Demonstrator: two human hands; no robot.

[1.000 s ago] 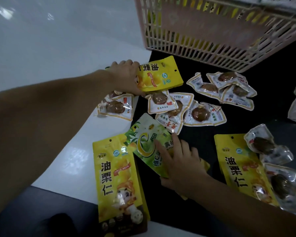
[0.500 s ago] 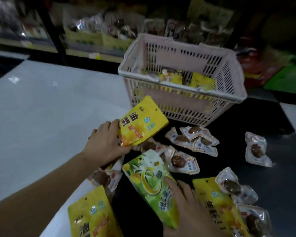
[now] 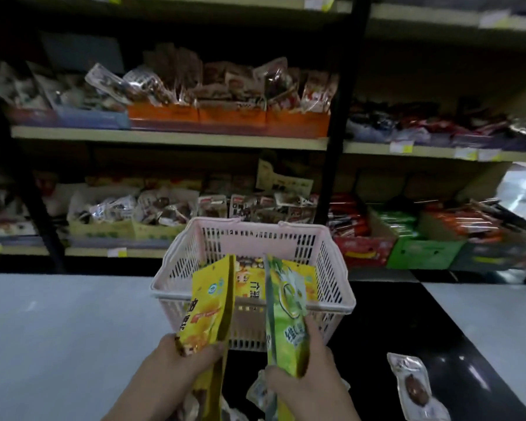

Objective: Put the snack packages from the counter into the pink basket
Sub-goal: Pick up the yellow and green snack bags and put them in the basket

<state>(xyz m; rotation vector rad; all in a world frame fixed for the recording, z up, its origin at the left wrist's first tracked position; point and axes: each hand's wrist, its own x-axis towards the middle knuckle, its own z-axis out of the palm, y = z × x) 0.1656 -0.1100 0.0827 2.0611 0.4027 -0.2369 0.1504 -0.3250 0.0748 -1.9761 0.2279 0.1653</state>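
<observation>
Left hand (image 3: 182, 364) grips a yellow bag (image 3: 208, 305), right hand (image 3: 308, 375) a green bag (image 3: 286, 311); both stand upright, tops over the mid-frame basket (image 3: 334, 259).

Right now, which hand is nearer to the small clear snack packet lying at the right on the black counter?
Right. The right hand is just left of the small clear packet; the left hand is farther left.
</observation>
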